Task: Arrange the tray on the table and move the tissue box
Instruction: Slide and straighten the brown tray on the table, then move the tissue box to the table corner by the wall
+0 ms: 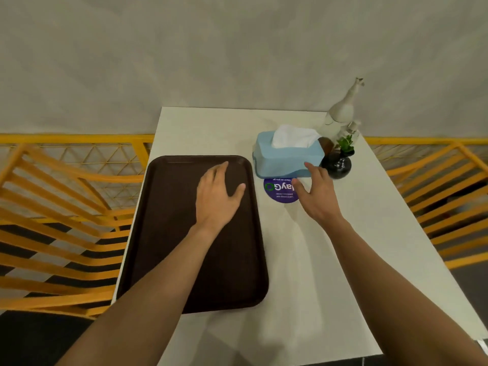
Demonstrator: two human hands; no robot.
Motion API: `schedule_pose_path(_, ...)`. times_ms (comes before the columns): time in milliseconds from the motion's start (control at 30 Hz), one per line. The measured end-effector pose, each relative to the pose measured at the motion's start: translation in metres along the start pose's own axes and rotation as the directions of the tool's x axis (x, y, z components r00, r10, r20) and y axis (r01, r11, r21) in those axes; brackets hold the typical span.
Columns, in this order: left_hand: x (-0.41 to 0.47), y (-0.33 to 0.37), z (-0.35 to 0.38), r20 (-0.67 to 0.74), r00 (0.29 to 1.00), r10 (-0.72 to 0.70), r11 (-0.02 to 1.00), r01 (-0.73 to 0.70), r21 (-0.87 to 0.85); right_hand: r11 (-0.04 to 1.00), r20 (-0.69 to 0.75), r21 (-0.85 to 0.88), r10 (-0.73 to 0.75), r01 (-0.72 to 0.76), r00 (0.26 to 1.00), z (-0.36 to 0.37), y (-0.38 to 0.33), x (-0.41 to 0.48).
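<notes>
The brown tray [192, 233] is laid flat at the white table's [330, 260] nine o'clock side, pressed by the spread left hand [217, 196]. The blue tissue box [286, 158], at one o'clock, is touched by the open right hand [314, 192]; its move appears outstanding.

Brown tray [184, 233] flat on table; blue tissue box [286, 159] just beside.

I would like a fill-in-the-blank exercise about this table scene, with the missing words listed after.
1. The left hand rests flat on the ____ tray.
2. The right hand reaches toward the light ____ tissue box.
3. The tissue box partly covers a round ____ sticker.
4. A small black vase holds a ____ plant.

Missing words: brown; blue; purple; green
</notes>
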State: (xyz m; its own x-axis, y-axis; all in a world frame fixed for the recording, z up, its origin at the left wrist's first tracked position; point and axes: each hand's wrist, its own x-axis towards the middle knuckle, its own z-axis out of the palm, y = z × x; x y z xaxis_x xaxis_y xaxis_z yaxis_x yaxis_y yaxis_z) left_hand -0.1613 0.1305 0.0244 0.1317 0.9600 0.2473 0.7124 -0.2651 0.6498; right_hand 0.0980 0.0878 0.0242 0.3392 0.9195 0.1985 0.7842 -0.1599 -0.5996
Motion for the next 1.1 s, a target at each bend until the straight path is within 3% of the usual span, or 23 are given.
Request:
schedule_pose_path(167,0.026,0.044,0.051,0.059,0.997,-0.057,0.99,0.064,-0.126,0.998,-0.01,0.064,-0.021,0.022,1.0,-0.015,0.021,0.038)
schedule_pose_path(467,0.069,0.079,0.102,0.083,0.983,-0.165,0.975,0.175,-0.135,0.994,0.114,0.106,-0.016,0.004,0.993,-0.013,0.048,0.083)
schedule_pose_path(600,0.079,0.079,0.109,0.121,0.973,-0.199,0.962,0.217,-0.166,0.993,0.106,0.114,-0.036,0.024,0.994,-0.006,0.053,0.089)
schedule_pose_path(1100,0.116,0.065,0.102,0.134,0.97,-0.201,0.967,0.218,-0.13,0.975,0.076,0.181,0.117,-0.129,0.99,0.022,0.044,0.111)
